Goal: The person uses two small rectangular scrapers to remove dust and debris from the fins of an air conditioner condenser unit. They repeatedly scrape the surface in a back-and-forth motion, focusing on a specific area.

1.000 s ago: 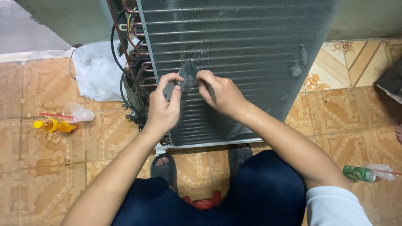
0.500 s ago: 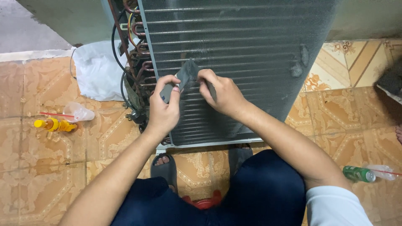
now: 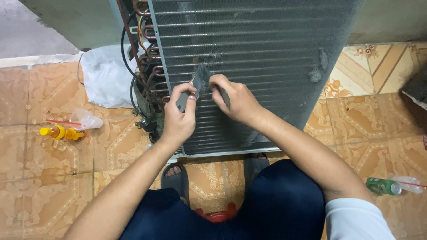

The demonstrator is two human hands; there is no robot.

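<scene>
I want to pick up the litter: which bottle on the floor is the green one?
The green bottle lying on the tiles at the right, beside the person's knee. The other bottle, at the left, is yellow-orange.

You're sitting over a patterned tan tiled floor (image 3: pixel 53 178). On it to your left lie a yellow bottle (image 3: pixel 61 133), a clear plastic cup (image 3: pixel 86 120) and a white plastic bag (image 3: pixel 104 80). To your right lies a green can (image 3: pixel 383 186), and the finned coil unit (image 3: pixel 249 66) stands ahead.

Floor of patterned tan and orange ceramic tiles (image 3: pixel 53 178), worn. Grey concrete strip (image 3: pixel 26 35) at upper left behind a pale tile edge. Dull grey-green wall (image 3: pixel 391 20) along the top right. Light is even, soft shadows.
</scene>
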